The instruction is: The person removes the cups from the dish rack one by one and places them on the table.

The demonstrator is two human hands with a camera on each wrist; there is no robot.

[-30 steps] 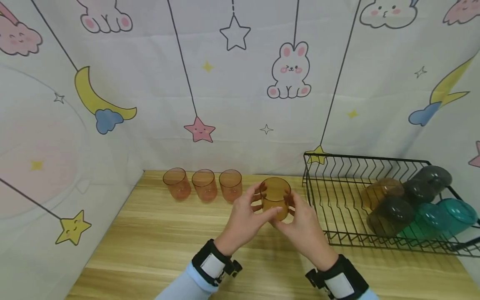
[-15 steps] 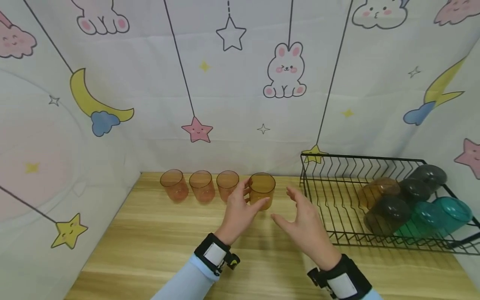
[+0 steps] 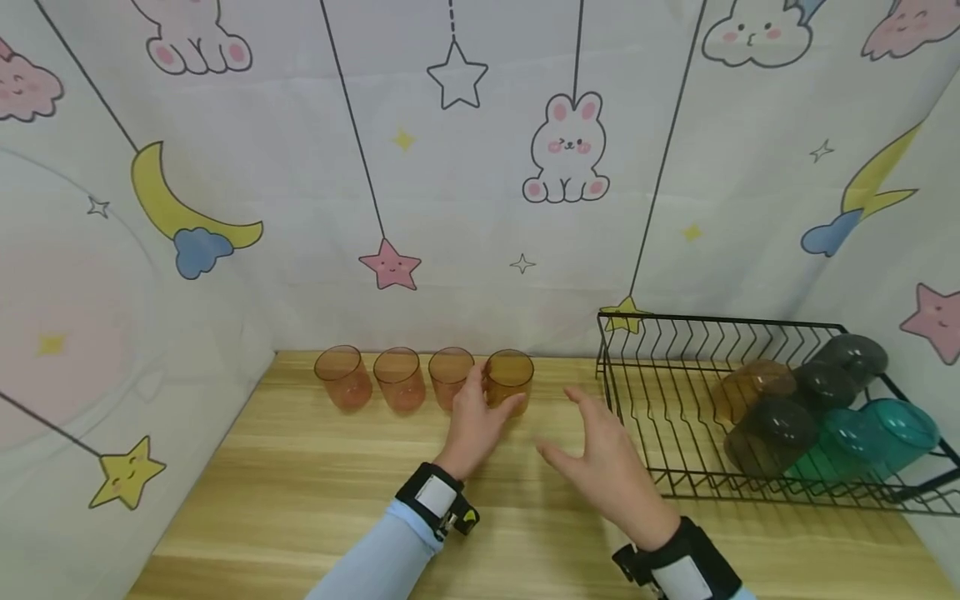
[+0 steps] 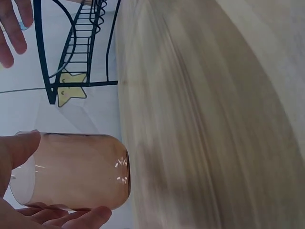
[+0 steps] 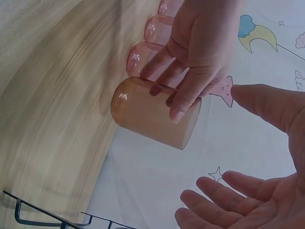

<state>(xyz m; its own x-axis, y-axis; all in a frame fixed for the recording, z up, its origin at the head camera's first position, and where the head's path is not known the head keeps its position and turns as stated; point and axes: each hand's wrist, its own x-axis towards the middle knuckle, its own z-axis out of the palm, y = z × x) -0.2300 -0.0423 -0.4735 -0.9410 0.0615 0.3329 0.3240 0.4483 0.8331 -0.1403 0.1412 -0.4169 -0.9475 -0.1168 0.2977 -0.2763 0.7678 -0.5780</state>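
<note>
With thumb and fingers on either side, my left hand (image 3: 474, 427) holds an amber glass tumbler (image 3: 513, 375) upright at the right end of a row. Its base is right at the tabletop in the left wrist view, where the amber tumbler (image 4: 81, 169) lies sideways in frame. Three pinkish tumblers continue the row leftward: the nearest pink tumbler (image 3: 447, 377), partly behind my fingers, then the middle pink tumbler (image 3: 401, 385) and the far pink tumbler (image 3: 347, 383). My right hand (image 3: 611, 467) hovers apart, to the right of the amber tumbler, thumb and fingers spread and holding nothing.
A black wire rack (image 3: 637, 417) stands on the wooden table (image 3: 315, 517) at the right. In its right part lie a brown tumbler (image 3: 753, 390), several dark grey tumblers (image 3: 772, 437) and teal ones (image 3: 896, 429). A patterned cloth (image 3: 465, 208) hangs behind the row.
Both hands held the amber tumbler a second ago. It has moved left and back to the row's right end. My right hand has let go and drawn away to the right.
</note>
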